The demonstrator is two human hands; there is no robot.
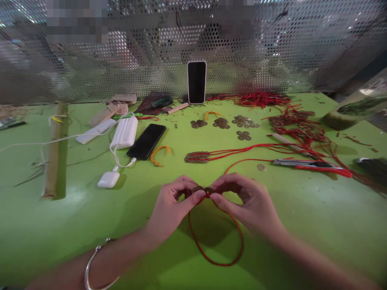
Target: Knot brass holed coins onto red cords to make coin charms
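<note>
I see the left hand (175,200) pinched, thumb and fingers on two small dark coins (198,188); right hand (250,200) pinched at their right side — both above the table (305,229). Red cord (225,264) loops below, between the forearms. Just beyond: strung coin strip (197,157), red tails running right. Utility knife (313,164) right, beside a loose coin (261,167). Farther — upright phone (196,82).

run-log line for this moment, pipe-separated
left hand: pinching coins | right hand: pinching coins | red cord: looped below coins in view | corded coin strip: beyond hands
</note>
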